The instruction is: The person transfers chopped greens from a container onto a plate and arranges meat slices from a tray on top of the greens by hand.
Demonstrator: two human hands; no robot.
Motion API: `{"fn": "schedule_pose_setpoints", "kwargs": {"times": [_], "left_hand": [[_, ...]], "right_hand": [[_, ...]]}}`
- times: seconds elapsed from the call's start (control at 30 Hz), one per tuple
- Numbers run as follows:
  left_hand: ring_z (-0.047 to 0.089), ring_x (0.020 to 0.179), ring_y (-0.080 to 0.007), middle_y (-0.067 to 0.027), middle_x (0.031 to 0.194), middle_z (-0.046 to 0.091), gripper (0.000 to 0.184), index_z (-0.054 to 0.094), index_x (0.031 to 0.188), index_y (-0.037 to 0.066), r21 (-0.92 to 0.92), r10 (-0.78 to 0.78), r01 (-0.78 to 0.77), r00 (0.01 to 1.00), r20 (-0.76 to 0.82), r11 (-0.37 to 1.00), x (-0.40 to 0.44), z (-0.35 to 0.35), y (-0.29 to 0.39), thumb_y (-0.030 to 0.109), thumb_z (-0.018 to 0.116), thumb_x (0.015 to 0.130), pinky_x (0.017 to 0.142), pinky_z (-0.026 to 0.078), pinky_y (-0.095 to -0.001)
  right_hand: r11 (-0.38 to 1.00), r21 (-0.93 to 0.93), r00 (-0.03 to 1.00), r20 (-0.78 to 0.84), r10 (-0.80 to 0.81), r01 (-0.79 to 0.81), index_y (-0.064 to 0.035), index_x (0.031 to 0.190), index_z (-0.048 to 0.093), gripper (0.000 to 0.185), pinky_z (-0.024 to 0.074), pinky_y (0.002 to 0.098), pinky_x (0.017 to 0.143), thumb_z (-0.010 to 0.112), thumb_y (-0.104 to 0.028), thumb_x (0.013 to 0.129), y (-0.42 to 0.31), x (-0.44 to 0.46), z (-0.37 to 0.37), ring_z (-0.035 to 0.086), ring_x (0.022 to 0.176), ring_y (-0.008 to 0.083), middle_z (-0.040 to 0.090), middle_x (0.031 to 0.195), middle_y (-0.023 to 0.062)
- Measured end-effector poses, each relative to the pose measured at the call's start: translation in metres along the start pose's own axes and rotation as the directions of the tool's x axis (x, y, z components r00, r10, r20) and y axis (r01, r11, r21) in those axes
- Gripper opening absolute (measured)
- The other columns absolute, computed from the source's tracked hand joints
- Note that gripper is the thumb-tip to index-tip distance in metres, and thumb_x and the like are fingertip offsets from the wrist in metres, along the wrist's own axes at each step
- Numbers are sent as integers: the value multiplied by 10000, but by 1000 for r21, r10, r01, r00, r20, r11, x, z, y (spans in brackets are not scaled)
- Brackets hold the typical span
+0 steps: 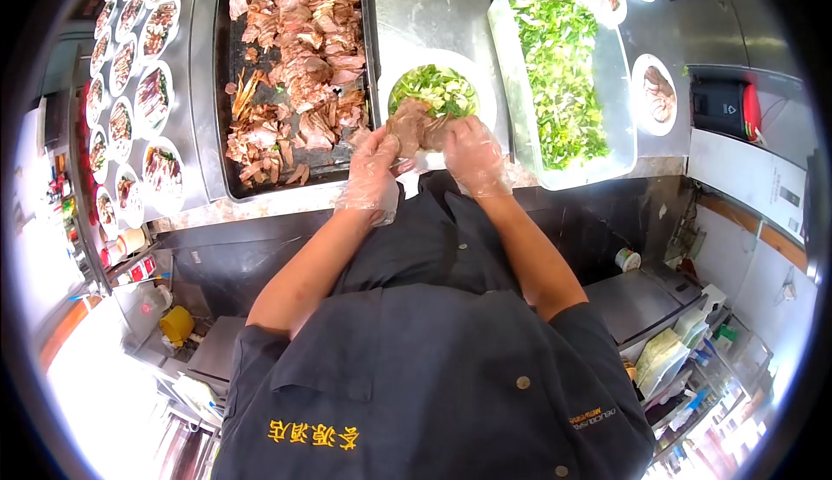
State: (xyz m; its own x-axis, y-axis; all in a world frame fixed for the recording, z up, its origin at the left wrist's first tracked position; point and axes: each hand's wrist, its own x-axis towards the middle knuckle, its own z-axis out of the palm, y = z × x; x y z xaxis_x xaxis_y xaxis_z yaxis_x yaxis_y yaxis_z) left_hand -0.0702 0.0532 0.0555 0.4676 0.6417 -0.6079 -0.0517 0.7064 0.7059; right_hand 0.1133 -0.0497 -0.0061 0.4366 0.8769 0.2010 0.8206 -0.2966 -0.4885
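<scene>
Wearing a dark jacket [451, 367] nearest the camera, showing yellow characters [314, 433] on the left chest and smaller print [594, 414] on the right. Reaching forward with both bare forearms [314, 263] to the near edge of a steel counter [433, 3]. Holding sliced meat [414, 125] between the left hand [373, 166] and the right hand [477, 158], wearing thin clear gloves [368, 196] on both. Gripping narrowly on either side, pinching one end with left thumb and fingers and the other with right fingertips. Positioning the meat over the near side of a white bowl [486, 94], partly covering the greens [438, 84] inside, and leaving any contact between meat and greens impossible to tell. Working between a black tray [224, 99] on the left, spread with more slices [303, 60], and a clear tub [615, 73] on the right, filled with chopped leaves [563, 81]. Facing also rows of filled dishes [165, 214] on the far left, well apart from the hands, and a few meat-topped dishes [639, 90] on the right, including one just beside the tub.
</scene>
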Motion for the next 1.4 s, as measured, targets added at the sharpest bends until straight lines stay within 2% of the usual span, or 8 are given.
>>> {"fn": "schedule_pose_setpoints", "kwargs": {"times": [0.33,0.43,0.5,0.63,0.8,0.97,1.13,1.4], "left_hand": [[695,1150,-138,-69,1346,684,428,551,1528,-26,30,-132,132,991,6,991,16,17,-23,93,599,1120,935,649,-340],[703,1151,-142,-71,1340,697,397,572,1504,-27,23,-102,101,994,25,995,11,26,-18,102,603,1129,956,644,-340],[717,1147,-163,-80,1329,705,370,589,1483,-26,-3,20,-19,995,95,1000,3,31,-19,113,604,1141,987,646,-363],[681,1242,-184,-79,1395,685,394,578,1523,27,31,51,-55,994,95,998,0,42,-14,211,579,1174,1062,612,-421],[707,1251,-215,-106,1435,681,377,591,1526,23,53,87,-91,994,66,994,-13,67,12,173,526,1186,1032,633,-407],[740,1164,-199,-131,1349,727,375,621,1480,-38,170,252,-267,962,108,948,-27,91,24,109,638,1135,1021,647,-361],[757,1103,-188,-129,1269,763,334,664,1411,-69,217,245,-250,968,53,944,-23,93,21,92,665,1118,998,649,-349],[742,1137,-184,-148,1255,766,495,552,1535,-64,418,381,-409,912,154,811,-28,85,10,39,706,1077,999,594,-324]], "right_hand": [[995,84,998,-14,56,-54,-84,1114,703,207,604,493,896,773,-176,942,-2,4,-10,708,1038,411,679,1168,173],[987,161,999,-38,20,-13,-65,1129,731,209,616,441,890,805,-167,962,-3,4,-15,742,1018,336,720,1127,154],[552,733,913,253,320,-397,-40,1158,757,237,616,369,878,853,-126,959,-30,10,-42,751,1000,210,759,1091,100],[377,876,929,181,322,-301,-9,1187,757,302,604,320,874,891,-63,922,-25,12,-46,719,1003,125,772,1089,61],[104,884,863,409,297,-455,-18,1165,766,314,603,318,926,918,-48,891,4,23,-65,719,1017,133,766,1077,47],[79,850,827,481,292,-522,-21,1062,766,207,598,311,919,900,-60,909,-1,35,-107,702,976,121,761,1031,32],[255,876,893,329,308,-410,-9,1007,756,175,591,300,901,893,-64,913,1,28,-102,692,940,106,758,991,23],[166,870,881,433,192,-464,-18,1172,731,236,573,297,965,836,-30,960,15,24,-107,690,1068,124,746,1132,49]]}}
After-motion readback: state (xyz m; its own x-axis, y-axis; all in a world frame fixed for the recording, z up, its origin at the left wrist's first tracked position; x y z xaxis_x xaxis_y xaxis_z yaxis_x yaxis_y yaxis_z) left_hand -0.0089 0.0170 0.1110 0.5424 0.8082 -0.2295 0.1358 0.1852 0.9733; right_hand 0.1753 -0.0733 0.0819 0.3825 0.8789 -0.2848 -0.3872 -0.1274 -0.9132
